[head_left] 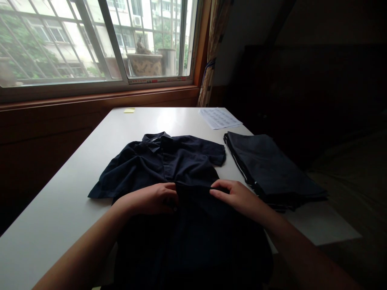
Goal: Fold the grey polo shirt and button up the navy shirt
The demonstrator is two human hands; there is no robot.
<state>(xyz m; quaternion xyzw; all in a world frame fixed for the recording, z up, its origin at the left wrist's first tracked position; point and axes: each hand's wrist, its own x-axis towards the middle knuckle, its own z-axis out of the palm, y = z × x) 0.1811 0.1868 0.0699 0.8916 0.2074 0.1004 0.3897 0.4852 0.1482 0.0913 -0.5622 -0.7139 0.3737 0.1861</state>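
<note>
A dark navy short-sleeved shirt (187, 159) lies front up on the white table, its collar pointing toward the window and its sleeves spread to both sides. My left hand (159, 197) is closed on the shirt's cloth near the front middle, fingers curled under. To the right, my right hand (231, 193) pinches the same cloth between thumb and fingers. A straight fold or edge runs between the two hands. Closer to me the dark cloth hangs in deep shadow, so its lower end is hard to make out.
A stack of folded dark garments (269, 165) sits at the right edge of the white table (60, 201). Printed sheets (220, 117) lie at the far right corner, a yellow sticky note (129, 110) at the far left. Beyond are a barred window (145, 40) and a tied curtain (210, 68).
</note>
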